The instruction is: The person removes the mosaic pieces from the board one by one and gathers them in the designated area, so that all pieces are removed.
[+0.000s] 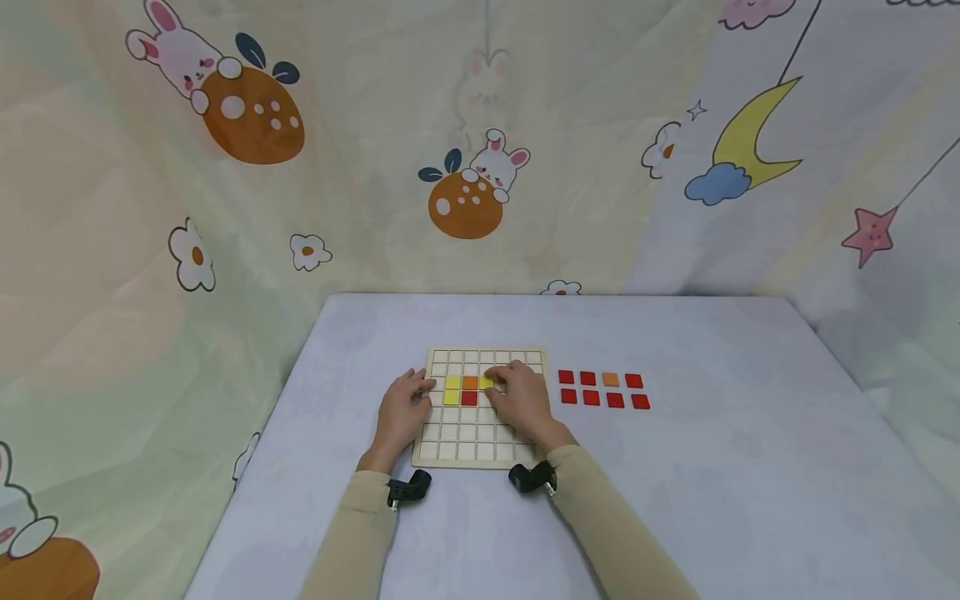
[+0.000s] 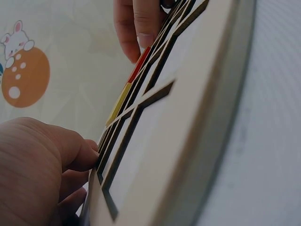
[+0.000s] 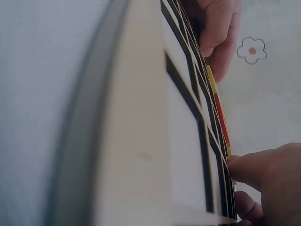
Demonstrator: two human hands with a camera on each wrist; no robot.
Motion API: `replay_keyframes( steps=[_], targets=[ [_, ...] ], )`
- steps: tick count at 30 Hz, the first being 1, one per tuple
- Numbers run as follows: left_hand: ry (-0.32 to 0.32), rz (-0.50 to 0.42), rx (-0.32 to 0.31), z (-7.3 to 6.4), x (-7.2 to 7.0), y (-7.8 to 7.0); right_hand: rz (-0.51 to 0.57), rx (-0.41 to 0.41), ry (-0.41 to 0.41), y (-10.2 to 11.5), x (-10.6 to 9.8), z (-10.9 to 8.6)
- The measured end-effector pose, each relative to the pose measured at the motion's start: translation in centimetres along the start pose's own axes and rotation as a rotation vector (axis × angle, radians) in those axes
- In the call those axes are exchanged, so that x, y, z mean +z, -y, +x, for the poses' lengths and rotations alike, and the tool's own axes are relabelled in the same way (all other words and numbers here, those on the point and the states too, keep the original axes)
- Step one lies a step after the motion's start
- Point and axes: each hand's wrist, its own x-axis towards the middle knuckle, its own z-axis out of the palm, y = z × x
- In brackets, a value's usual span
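A pale wooden grid board (image 1: 467, 451) with square cells lies on the table. Set in its cells are two yellow tiles (image 1: 452, 382), an orange tile (image 1: 470, 383) and a red tile (image 1: 468, 398). To the right of the orange one, my right hand (image 1: 520, 397) pinches another yellow tile (image 1: 487, 383) between thumb and index finger, at its cell in the same row. My left hand (image 1: 403, 413) rests at the board's left edge, its fingertips touching the rim. In the left wrist view, the left thumb (image 2: 80, 151) lies along that edge.
Right of the board, two rows of loose tiles lie flat: several red tiles (image 1: 591, 397) and one orange tile (image 1: 611, 379). A white cloth covers the table (image 1: 735, 467). Behind it hangs a printed curtain (image 1: 360, 167) with rabbits, flowers and a moon.
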Motion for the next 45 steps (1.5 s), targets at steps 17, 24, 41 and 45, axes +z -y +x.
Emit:
replay_keyframes(
  steps=[17, 24, 41, 45],
  targets=[
    [-0.02, 0.017, 0.016, 0.06, 0.14, -0.06, 0.003, -0.035, 0.047, 0.31, -0.56, 0.22],
    [-0.019, 0.023, 0.017, 0.1, 0.19, -0.05, 0.025, -0.02, 0.031, 0.36, -0.47, 0.25],
    [-0.015, 0.007, 0.005, -0.03, 0.02, -0.17, 0.13, -0.033, 0.051, 0.19, -0.51, 0.28],
    [-0.015, 0.017, 0.014, -0.06, 0.0, -0.17, 0.119, -0.02, 0.062, 0.16, -0.43, 0.28]
  ],
)
